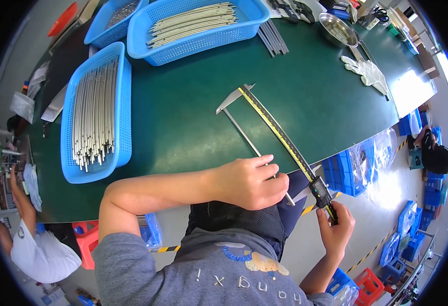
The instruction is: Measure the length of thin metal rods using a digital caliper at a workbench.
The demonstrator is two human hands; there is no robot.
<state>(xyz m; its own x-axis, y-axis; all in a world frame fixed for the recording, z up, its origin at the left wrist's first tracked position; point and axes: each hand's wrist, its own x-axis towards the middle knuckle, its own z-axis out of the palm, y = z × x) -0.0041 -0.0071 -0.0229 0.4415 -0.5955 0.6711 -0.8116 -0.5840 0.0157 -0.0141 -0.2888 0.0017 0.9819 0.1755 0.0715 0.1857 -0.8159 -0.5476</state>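
Observation:
My left hand [252, 183] is closed around a thin metal rod [242, 134] near its lower end. The rod slants away from me, over the green table and past its front edge. Alongside it runs a long digital caliper [279, 133] with a black-and-yellow scale. The rod's far end is at the caliper's far jaw [228, 100]. Its near end sticks out below my left hand, close to the sliding jaw [302, 194]; whether they touch I cannot tell. My right hand [336, 228] grips the caliper just below its display unit [320, 189].
Blue baskets of metal rods stand at the left [124, 107] and back [203, 42] of the green table [183, 117]. Loose dark rods [273, 38], a metal pan [337, 29] and white gloves [369, 74] lie farther right. A co-worker [43, 250] sits at far left.

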